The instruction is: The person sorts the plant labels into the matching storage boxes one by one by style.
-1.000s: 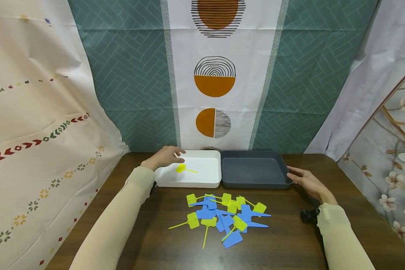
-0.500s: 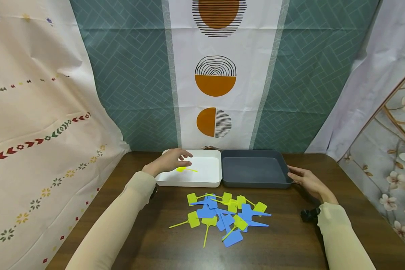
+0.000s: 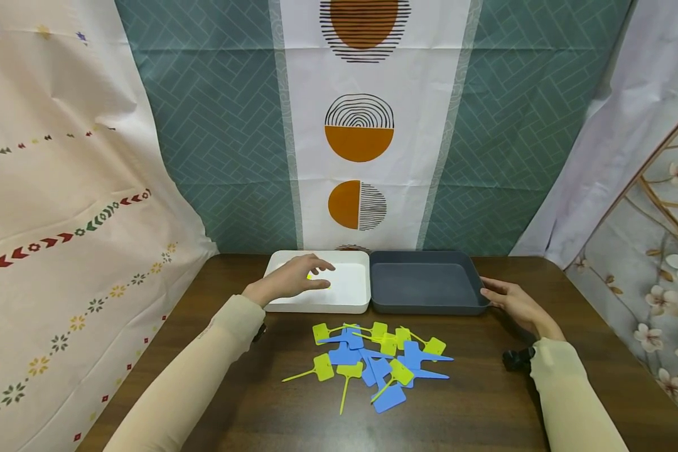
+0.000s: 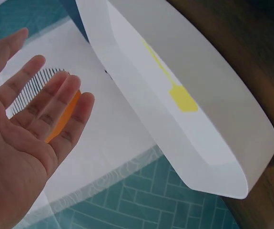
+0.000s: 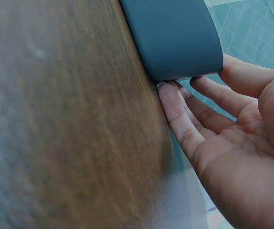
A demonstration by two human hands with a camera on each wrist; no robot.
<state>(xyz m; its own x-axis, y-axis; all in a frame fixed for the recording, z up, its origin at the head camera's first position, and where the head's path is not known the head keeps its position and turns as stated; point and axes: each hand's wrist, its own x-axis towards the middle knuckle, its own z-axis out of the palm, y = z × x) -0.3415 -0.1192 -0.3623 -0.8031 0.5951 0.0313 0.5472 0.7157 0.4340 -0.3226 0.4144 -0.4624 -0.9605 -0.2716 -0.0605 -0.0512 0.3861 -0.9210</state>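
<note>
Above the white tray (image 3: 350,285), my left hand (image 3: 288,279) hovers with relaxed, spread fingers and nothing in them. A yellow tag (image 4: 183,98) lies in that tray, mostly hidden behind the hand in the head view; the left wrist view shows it whole. My right hand (image 3: 520,309) touches the right side of the dark grey tray (image 3: 426,285), its fingertips against the wall near the table in the right wrist view. In front of the trays lies a loose pile of yellow tags (image 3: 323,367) and blue tags (image 3: 390,398), some overlapping.
The two trays stand side by side at the back of the brown table (image 3: 294,420). Behind them hangs a green and white patterned cloth (image 3: 231,125). A cream cloth (image 3: 62,220) borders the left side, and a floral cloth (image 3: 655,301) the right.
My left hand has moved to the right over the white tray and now covers most of the yellow tag in the head view. The right hand has stayed at the grey tray.
</note>
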